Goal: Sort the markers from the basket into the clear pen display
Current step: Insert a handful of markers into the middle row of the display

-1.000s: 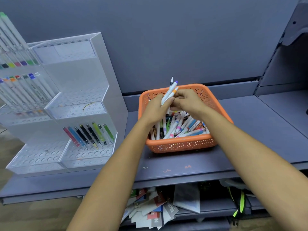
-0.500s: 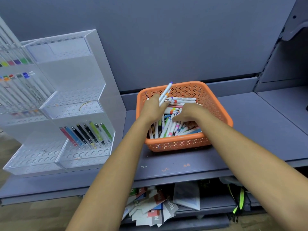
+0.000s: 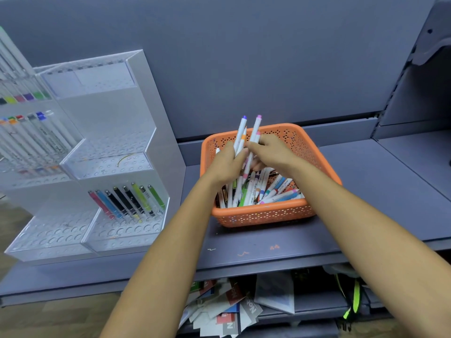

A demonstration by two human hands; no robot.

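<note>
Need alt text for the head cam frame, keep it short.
Both hands are over an orange basket of markers on a grey shelf: the left hand grips white markers tips up, and the right hand pinches a pink-capped marker beside them. A tiered clear pen display stands to the left, a few pens already in it.

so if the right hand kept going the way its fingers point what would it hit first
The right hand points left, pinching a pink-tipped marker; straight on it would first meet the white markers gripped in the left hand. They look nearly touching, though depth is unclear.
</note>
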